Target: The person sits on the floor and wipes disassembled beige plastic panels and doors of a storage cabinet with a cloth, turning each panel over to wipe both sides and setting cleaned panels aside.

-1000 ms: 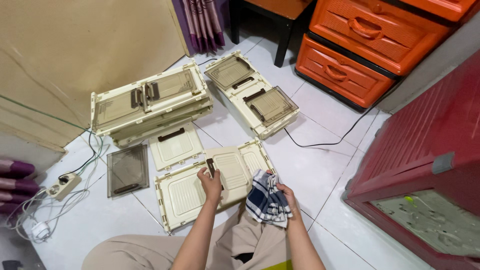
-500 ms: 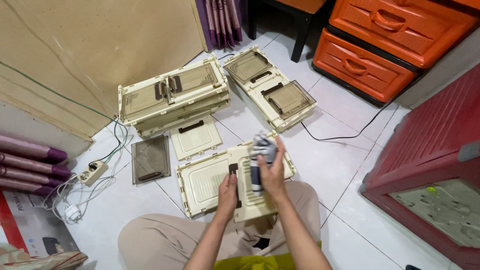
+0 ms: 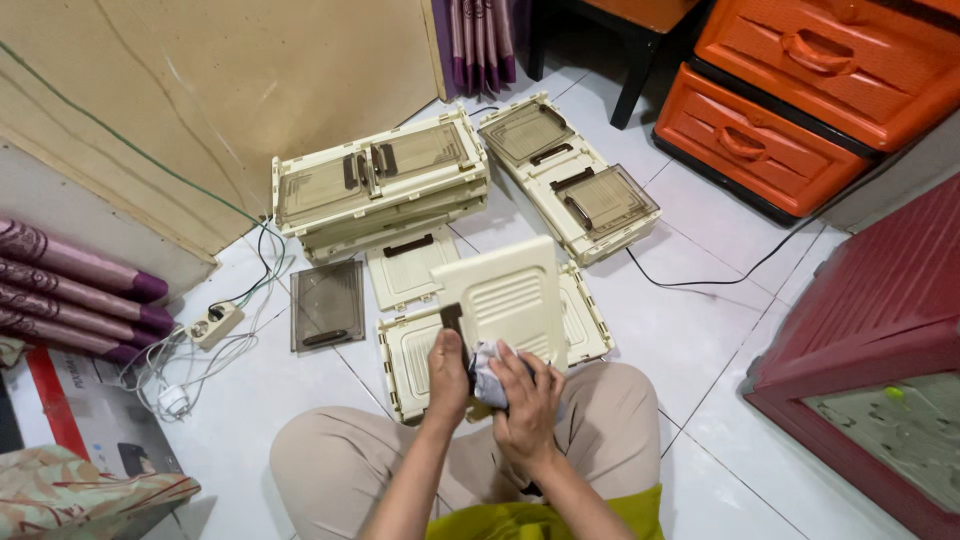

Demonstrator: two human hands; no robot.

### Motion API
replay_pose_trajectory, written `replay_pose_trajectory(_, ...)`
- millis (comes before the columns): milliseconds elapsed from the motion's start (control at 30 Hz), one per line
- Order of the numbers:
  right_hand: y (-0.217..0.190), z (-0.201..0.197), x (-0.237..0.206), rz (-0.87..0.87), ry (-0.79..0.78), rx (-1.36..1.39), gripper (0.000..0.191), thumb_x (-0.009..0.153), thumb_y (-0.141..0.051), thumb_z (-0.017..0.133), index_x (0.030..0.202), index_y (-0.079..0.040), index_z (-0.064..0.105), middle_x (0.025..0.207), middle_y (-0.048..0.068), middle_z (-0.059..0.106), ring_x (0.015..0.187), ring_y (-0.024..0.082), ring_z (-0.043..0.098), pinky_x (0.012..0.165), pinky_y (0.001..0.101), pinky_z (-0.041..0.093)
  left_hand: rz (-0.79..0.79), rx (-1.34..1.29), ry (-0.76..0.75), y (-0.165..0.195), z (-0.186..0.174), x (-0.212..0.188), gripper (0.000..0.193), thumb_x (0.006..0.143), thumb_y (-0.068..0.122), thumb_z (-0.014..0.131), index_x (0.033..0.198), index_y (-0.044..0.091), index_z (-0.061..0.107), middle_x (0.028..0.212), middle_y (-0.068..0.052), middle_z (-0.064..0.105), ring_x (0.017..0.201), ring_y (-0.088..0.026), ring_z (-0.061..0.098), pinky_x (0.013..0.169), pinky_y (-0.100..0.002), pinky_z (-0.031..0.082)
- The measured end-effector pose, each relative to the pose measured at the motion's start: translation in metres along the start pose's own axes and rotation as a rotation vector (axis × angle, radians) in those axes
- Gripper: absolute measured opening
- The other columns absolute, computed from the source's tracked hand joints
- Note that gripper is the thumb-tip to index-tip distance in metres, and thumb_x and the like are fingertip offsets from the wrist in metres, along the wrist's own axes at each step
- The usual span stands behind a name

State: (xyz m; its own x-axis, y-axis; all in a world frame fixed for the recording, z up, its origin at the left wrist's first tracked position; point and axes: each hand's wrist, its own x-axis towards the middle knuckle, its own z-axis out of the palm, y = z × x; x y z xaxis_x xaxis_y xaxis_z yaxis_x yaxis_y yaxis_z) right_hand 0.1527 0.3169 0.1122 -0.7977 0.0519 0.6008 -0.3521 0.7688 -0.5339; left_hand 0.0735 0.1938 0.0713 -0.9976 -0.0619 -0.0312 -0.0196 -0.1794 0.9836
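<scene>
I sit cross-legged on a white tiled floor. My left hand [image 3: 448,372] grips the dark handle edge of a cream plastic door panel [image 3: 505,295], which is tilted up off the larger cream panel [image 3: 410,355] lying in front of my knees. Close beside it, my right hand [image 3: 525,392] holds a crumpled checked cloth [image 3: 487,372] against the lower edge of the raised panel. Both forearms reach forward from the bottom of the view.
A stack of cream folded crate panels [image 3: 378,185] lies ahead, another long panel [image 3: 566,178] to its right, a smoky transparent door [image 3: 327,304] and a small cream door [image 3: 408,265] nearer. Orange drawers [image 3: 790,100], a red cabinet [image 3: 870,340], a power strip [image 3: 215,325] and cables surround me.
The cream door panel has been lifted from flat to tilted upright. My right hand with the cloth has moved from on top of the panel down to its near edge.
</scene>
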Motion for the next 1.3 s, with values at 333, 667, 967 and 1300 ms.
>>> replay_pose_trajectory(333,0.011,0.002,0.082,0.083,0.165,-0.028,0.064,0.075,-0.008,0.056,0.138,-0.004,0.057,0.149,0.011,0.056,0.14,0.033,0.044,0.116,0.047,0.027,0.035,-0.023,-0.147,-0.002,0.005,-0.045,0.058,0.105,0.053,0.047,0.127,0.003,0.065,0.093,-0.001,0.061,0.083,-0.008,0.052,0.076,-0.024,0.046)
replay_pose_trajectory(667,-0.045,0.004,-0.006,-0.099,-0.029,0.008,0.068,0.066,-0.006,0.054,0.133,-0.01,0.06,0.151,0.008,0.056,0.14,0.031,0.046,0.113,0.0484,0.025,0.021,-0.162,0.053,0.03,-0.031,-0.021,0.058,0.102,0.055,0.046,0.114,0.002,0.065,0.098,-0.002,0.071,0.087,-0.01,0.064,0.079,-0.027,0.053)
replay_pose_trajectory(967,0.013,0.002,0.087,0.076,0.118,-0.134,0.061,0.077,-0.005,0.055,0.138,-0.009,0.057,0.142,0.008,0.059,0.132,0.03,0.05,0.111,0.0474,0.031,-0.066,-0.037,-0.231,0.021,-0.041,-0.06,0.054,0.099,0.052,0.055,0.121,0.004,0.067,0.091,0.002,0.065,0.081,-0.008,0.056,0.073,-0.025,0.049)
replay_pose_trajectory(1300,0.028,-0.008,0.064,0.212,0.175,-0.029,0.063,0.084,-0.003,0.066,0.145,-0.011,0.052,0.142,0.013,0.056,0.13,0.033,0.051,0.108,0.0484,0.036,0.018,0.016,-0.221,0.046,-0.084,-0.049,0.05,0.094,0.01,0.066,0.141,0.006,0.049,0.12,0.0,0.064,0.109,-0.008,0.059,0.096,-0.026,0.048)
